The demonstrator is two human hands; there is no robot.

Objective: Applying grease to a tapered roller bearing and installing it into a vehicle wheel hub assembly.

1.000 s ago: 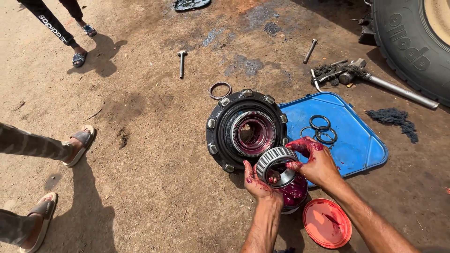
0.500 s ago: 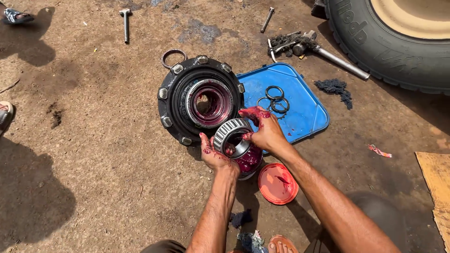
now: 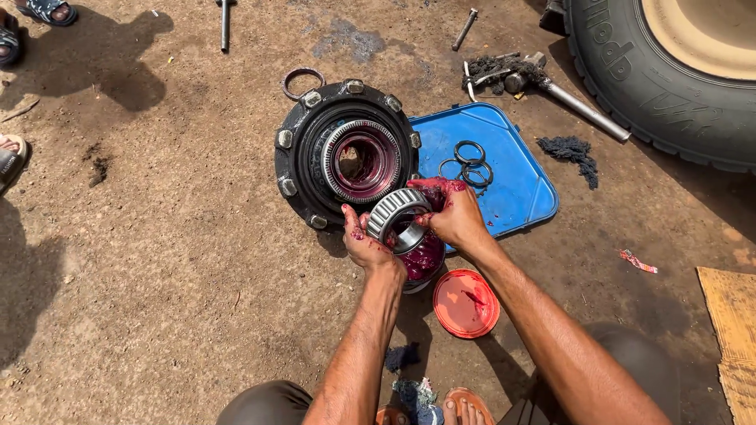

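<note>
A steel tapered roller bearing (image 3: 396, 216), smeared with red grease, is held tilted between both hands over an open tub of red grease (image 3: 425, 260). My left hand (image 3: 362, 242) grips its left side and my right hand (image 3: 452, 214), coated in grease, grips its right side. Just beyond the bearing lies a black wheel hub (image 3: 346, 161) with studs around its rim and a greased bore. The tub's red lid (image 3: 466, 303) rests on the ground near my right forearm.
A blue tray (image 3: 512, 177) with three dark rings (image 3: 470, 163) lies right of the hub. A large tyre (image 3: 669, 71) fills the top right, with a hammer (image 3: 551, 86) beside it. Bolts (image 3: 225, 24), a loose ring (image 3: 303, 76), cardboard (image 3: 728, 330) and other people's sandalled feet (image 3: 12, 153) lie around.
The view has shifted, so the hub and tray sit differently in frame. Both hands keep hold of the bearing over the grease tub, turning it slightly.
</note>
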